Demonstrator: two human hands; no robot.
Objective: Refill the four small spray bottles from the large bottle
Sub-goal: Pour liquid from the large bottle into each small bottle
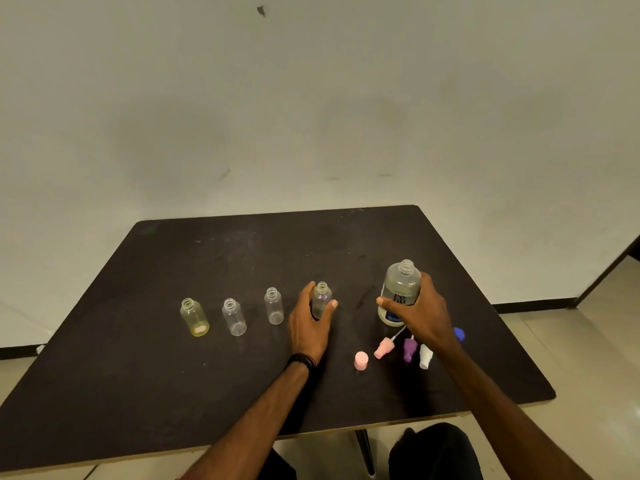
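Note:
Several small clear spray bottles stand uncapped in a row on the black table (pixel 207 393): a yellowish one (pixel 194 317) at the left, then a clear one (pixel 234 317), another (pixel 274 305), and the rightmost one (pixel 321 299). My left hand (pixel 309 323) grips the rightmost bottle, which stands on the table. To the right, my right hand (pixel 420 315) grips the large open bottle (pixel 400 287) with a printed label, also upright on the table.
Loose spray heads lie near my right wrist: a pink one (pixel 384 348), a purple one (pixel 409 349), a white one (pixel 425 356). A pink cap (pixel 361 361) and a blue cap (pixel 459 332) lie close by. The table's front edge is near my knees.

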